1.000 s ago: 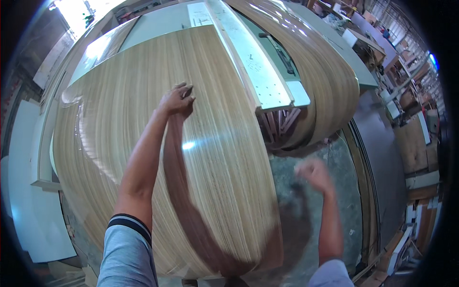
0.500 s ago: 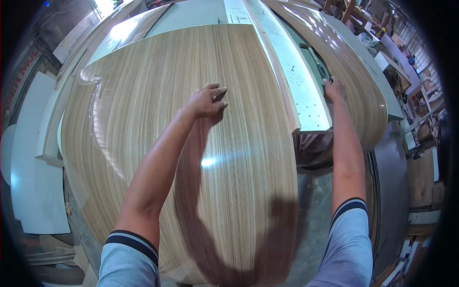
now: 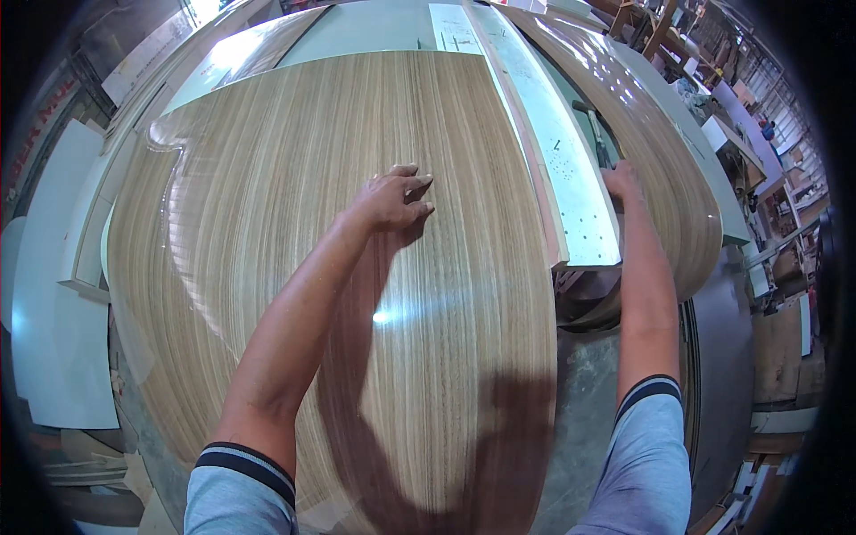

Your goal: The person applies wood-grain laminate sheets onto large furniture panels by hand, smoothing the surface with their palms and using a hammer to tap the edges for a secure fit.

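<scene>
Right hand (image 3: pixel 622 181) moves from above the floor, where it is blurred one second earlier, to the near end of a hammer-like tool (image 3: pixel 595 125); the left hand (image 3: pixel 397 198) stays over the near wood-grain sheet (image 3: pixel 267 223). Head view: the tool lies in the narrow gap between the pale perforated strip (image 3: pixel 571 187) and the right-hand wood-grain sheet (image 3: pixel 678 214), with its dark head pointing away from the person. Grip, right: the fingers are largely hidden at the tool's end, so whether they are clamped on it cannot be told. Grip, left: the fingers are apart and slightly curled, with nothing visible between them; firm contact with the surface cannot be confirmed. Status, as judged from the present positions: the reach to the tool is complete; lifting it out of the gap is not yet done. The near sheet lies spread out, its right edge running beside the strip. Count: hands, two; hammer-like tools, one; perforated strips, one; wood-grain sheets, three visible, namely the near one, the right-hand one and a partly visible far-left sheet (image 3: pixel 278 37).
</scene>
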Available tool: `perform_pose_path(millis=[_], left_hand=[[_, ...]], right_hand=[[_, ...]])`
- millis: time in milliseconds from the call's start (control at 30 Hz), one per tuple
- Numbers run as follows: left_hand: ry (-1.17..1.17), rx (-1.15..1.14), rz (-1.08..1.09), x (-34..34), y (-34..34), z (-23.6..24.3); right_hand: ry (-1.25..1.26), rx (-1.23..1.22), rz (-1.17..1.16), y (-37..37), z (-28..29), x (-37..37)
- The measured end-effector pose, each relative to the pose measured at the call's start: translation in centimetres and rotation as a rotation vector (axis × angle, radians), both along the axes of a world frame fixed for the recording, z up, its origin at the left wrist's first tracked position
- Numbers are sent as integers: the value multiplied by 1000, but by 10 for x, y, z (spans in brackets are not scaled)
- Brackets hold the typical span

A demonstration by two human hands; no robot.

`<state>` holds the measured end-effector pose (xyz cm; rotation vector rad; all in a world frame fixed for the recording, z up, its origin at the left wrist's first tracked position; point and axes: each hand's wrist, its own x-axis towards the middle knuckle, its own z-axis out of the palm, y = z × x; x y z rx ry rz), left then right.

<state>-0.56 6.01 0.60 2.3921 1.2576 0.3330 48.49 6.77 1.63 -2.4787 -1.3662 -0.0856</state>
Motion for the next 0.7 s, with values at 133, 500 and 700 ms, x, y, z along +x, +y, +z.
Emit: perform_pose_path(millis=[133,500,700], left_hand=[[38,41,18,-3,-1,-3],[34,6,28,-2,1,-1],[63,-11,36,-1,0,-2]], right_hand=[[615,212,-88,-4,27,-20],[804,431,304,-9,73,-182],[847,277,206,4,33,-275]])
